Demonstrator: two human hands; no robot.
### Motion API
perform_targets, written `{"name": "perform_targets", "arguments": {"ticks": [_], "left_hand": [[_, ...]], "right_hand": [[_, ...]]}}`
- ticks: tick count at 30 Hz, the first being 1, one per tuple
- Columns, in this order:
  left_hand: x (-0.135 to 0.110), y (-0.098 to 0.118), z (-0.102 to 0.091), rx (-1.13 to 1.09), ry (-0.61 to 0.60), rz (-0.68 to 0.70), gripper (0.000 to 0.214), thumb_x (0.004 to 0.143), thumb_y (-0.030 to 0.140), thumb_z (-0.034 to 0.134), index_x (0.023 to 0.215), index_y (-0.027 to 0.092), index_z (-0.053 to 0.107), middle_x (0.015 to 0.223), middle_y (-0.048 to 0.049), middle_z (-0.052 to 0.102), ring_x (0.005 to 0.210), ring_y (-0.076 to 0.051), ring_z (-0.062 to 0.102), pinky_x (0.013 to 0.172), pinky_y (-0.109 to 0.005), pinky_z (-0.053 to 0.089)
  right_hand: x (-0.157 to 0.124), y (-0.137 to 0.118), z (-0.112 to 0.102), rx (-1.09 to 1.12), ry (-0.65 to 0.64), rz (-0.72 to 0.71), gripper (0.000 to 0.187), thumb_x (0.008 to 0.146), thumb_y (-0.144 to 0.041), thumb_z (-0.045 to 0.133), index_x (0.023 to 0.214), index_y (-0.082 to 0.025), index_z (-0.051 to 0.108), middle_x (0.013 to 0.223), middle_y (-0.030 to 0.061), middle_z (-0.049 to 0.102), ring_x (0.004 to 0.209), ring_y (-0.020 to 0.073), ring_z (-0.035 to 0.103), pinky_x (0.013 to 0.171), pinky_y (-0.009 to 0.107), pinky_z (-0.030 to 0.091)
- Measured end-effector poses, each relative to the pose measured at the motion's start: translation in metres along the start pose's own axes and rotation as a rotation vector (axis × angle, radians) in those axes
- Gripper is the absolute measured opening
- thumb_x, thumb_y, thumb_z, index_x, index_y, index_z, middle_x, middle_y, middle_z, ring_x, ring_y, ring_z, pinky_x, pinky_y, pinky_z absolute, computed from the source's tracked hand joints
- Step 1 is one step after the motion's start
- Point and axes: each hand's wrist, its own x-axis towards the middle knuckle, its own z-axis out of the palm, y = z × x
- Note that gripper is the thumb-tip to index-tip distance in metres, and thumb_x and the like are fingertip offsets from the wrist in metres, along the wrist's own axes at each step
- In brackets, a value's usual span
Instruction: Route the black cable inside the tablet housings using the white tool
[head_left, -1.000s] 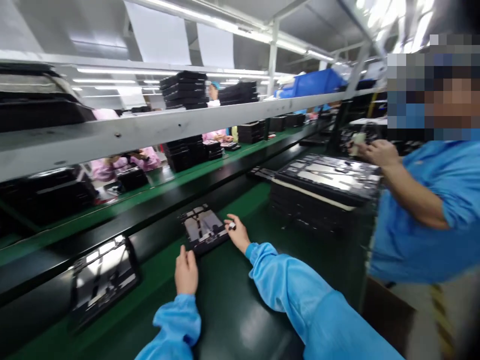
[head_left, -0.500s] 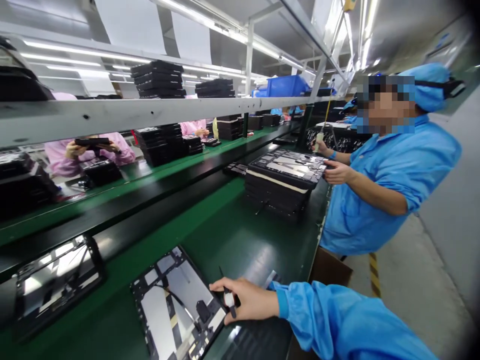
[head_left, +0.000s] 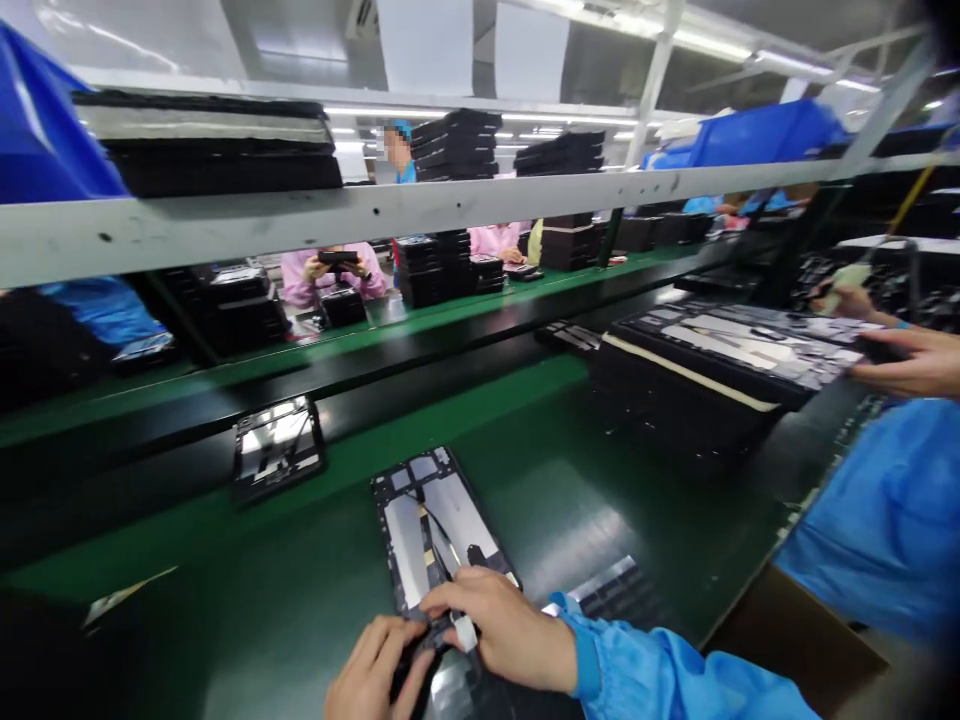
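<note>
An opened tablet (head_left: 465, 505) lies on the green bench, its pale inner plates, dark cable and yellow-black tape strip facing up. My right hand (head_left: 510, 625) is closed over its near end, with a small white thing (head_left: 465, 632) at the fingers; its kind is unclear. Just left of it, my left hand (head_left: 375, 665) curls its fingers and thumb together at the tablet's near edge. Some dark part is between them, mostly hidden. Both hands nearly touch. A second opened tablet (head_left: 277, 448) rests farther back on the left.
To the right stands a stack of dark trays (head_left: 675, 400) with opened tablets on top, where a co-worker's hand (head_left: 911, 360) reaches in. A clear strip sheet (head_left: 611, 590) lies beside my right sleeve. A white shelf rail (head_left: 360, 210) crosses above the bench (head_left: 525, 420).
My left hand has come into view at the tablet's near end. My right hand has moved from the tablet's right edge onto its near end. The view has swung left.
</note>
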Motion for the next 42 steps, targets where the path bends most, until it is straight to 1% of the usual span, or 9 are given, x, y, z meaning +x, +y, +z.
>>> {"name": "perform_targets", "arguments": {"ticks": [2, 4, 12, 15, 21, 25, 30, 36, 42], "left_hand": [[-0.003, 0.006, -0.002, 0.024, -0.001, -0.022, 0.03, 0.1, 0.044, 0.045, 0.108, 0.024, 0.065, 0.093, -0.0054, 0.066, 0.081, -0.014, 0.069, 0.068, -0.018, 0.056], [-0.004, 0.01, -0.003, 0.023, -0.011, -0.013, 0.029, 0.102, 0.04, 0.042, 0.104, 0.025, 0.066, 0.091, -0.0042, 0.066, 0.079, -0.014, 0.069, 0.067, -0.018, 0.055], [0.008, 0.019, -0.012, -0.108, -0.005, -0.116, 0.033, 0.103, 0.041, 0.04, 0.092, 0.024, 0.065, 0.081, -0.0009, 0.063, 0.069, -0.01, 0.066, 0.062, -0.015, 0.052], [0.01, 0.019, -0.01, -0.094, 0.013, -0.113, 0.035, 0.104, 0.038, 0.037, 0.088, 0.023, 0.064, 0.08, -0.0009, 0.062, 0.067, -0.01, 0.066, 0.06, -0.015, 0.051], [0.008, 0.019, -0.006, -0.192, 0.026, -0.103, 0.027, 0.104, 0.031, 0.039, 0.091, 0.022, 0.06, 0.082, -0.0011, 0.066, 0.072, -0.01, 0.067, 0.066, -0.015, 0.051], [0.005, 0.017, -0.006, -0.193, 0.014, -0.087, 0.018, 0.101, 0.032, 0.046, 0.101, 0.022, 0.061, 0.085, -0.0011, 0.067, 0.072, -0.011, 0.066, 0.066, -0.016, 0.052], [0.008, 0.017, -0.008, -0.16, 0.036, -0.037, 0.023, 0.102, 0.029, 0.044, 0.09, 0.022, 0.063, 0.079, -0.0005, 0.067, 0.069, -0.013, 0.064, 0.064, -0.02, 0.051], [0.002, 0.014, -0.004, -0.184, -0.047, -0.122, 0.024, 0.1, 0.035, 0.048, 0.087, 0.023, 0.065, 0.081, -0.0013, 0.062, 0.073, -0.012, 0.064, 0.064, -0.019, 0.052], [-0.005, 0.011, 0.0, -0.179, -0.113, -0.171, 0.023, 0.099, 0.035, 0.049, 0.089, 0.023, 0.066, 0.082, -0.0019, 0.061, 0.074, -0.012, 0.064, 0.067, -0.018, 0.053]], "right_hand": [[0.003, 0.001, 0.003, 0.052, 0.027, 0.028, 0.044, 0.077, 0.001, 0.072, 0.113, -0.023, 0.067, 0.101, 0.0017, 0.073, 0.093, 0.0221, 0.065, 0.083, 0.029, 0.048], [0.003, 0.003, 0.004, 0.109, 0.058, 0.055, 0.046, 0.075, 0.005, 0.072, 0.11, -0.023, 0.068, 0.098, 0.0006, 0.073, 0.092, 0.0216, 0.065, 0.082, 0.029, 0.048], [-0.002, 0.008, 0.01, 0.177, 0.083, 0.061, 0.045, 0.076, 0.005, 0.069, 0.111, -0.023, 0.067, 0.097, 0.0013, 0.073, 0.092, 0.0212, 0.066, 0.082, 0.03, 0.048], [-0.001, 0.01, 0.012, 0.194, 0.097, 0.053, 0.042, 0.077, 0.003, 0.069, 0.111, -0.022, 0.067, 0.096, 0.0022, 0.073, 0.09, 0.0209, 0.066, 0.08, 0.03, 0.048], [0.001, 0.01, 0.016, 0.178, 0.145, -0.023, 0.029, 0.084, -0.006, 0.065, 0.107, -0.024, 0.065, 0.087, 0.0003, 0.074, 0.083, 0.0215, 0.066, 0.078, 0.032, 0.046], [0.001, 0.008, 0.015, 0.177, 0.123, 0.003, 0.03, 0.085, -0.005, 0.064, 0.109, -0.024, 0.064, 0.087, 0.0, 0.073, 0.084, 0.0211, 0.066, 0.08, 0.031, 0.045], [0.0, 0.008, 0.011, 0.166, 0.07, -0.025, 0.035, 0.086, -0.005, 0.06, 0.115, -0.025, 0.061, 0.089, 0.0001, 0.072, 0.087, 0.0209, 0.064, 0.083, 0.032, 0.044], [-0.001, 0.005, 0.006, 0.124, -0.004, -0.058, 0.042, 0.084, -0.004, 0.059, 0.12, -0.026, 0.059, 0.092, 0.0007, 0.07, 0.089, 0.0214, 0.062, 0.083, 0.033, 0.044], [-0.002, 0.008, 0.011, 0.076, 0.003, -0.081, 0.046, 0.084, -0.001, 0.055, 0.123, -0.026, 0.057, 0.092, 0.0017, 0.067, 0.086, 0.022, 0.06, 0.079, 0.033, 0.044]]}}
